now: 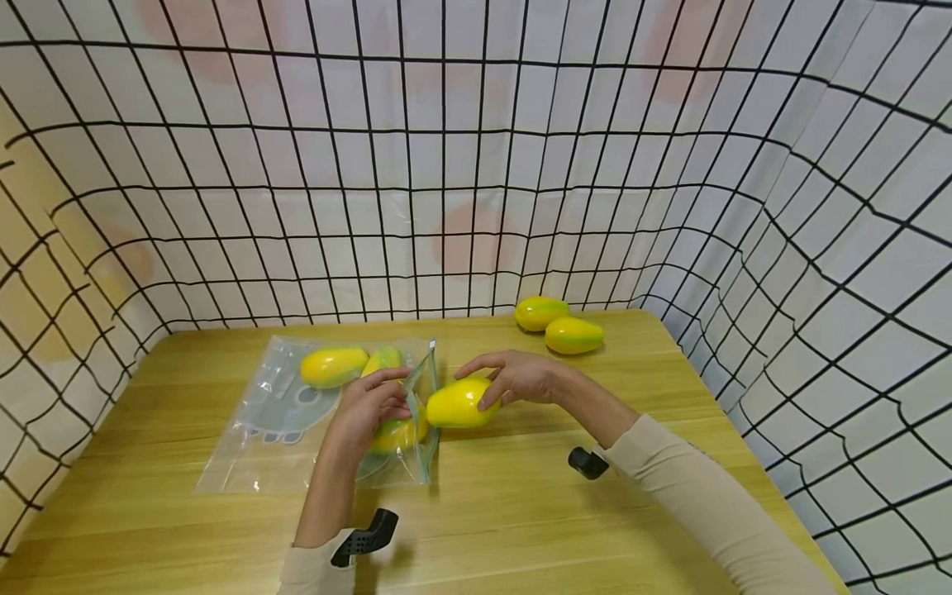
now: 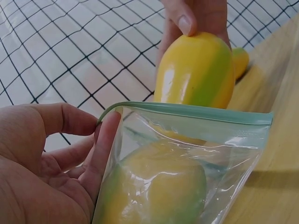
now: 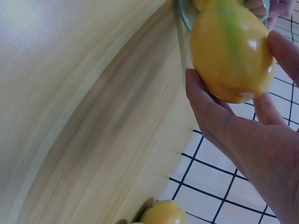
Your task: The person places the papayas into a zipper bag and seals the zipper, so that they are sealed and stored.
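Note:
A clear zip bag with a pale green zip edge and a blue cartoon print lies on the left of the table, its mouth facing right. Inside it are yellow-green papayas, one papaya at the back and another papaya near the mouth. My left hand pinches the zip edge between thumb and finger, holding the mouth apart. In my right hand is a papaya, gripped round its rear end by thumb and fingers. Its front end is right at the bag's mouth.
Two more papayas, one papaya behind another papaya, lie at the back right of the wooden table. A white sheet with black netting rises behind the table and along both sides.

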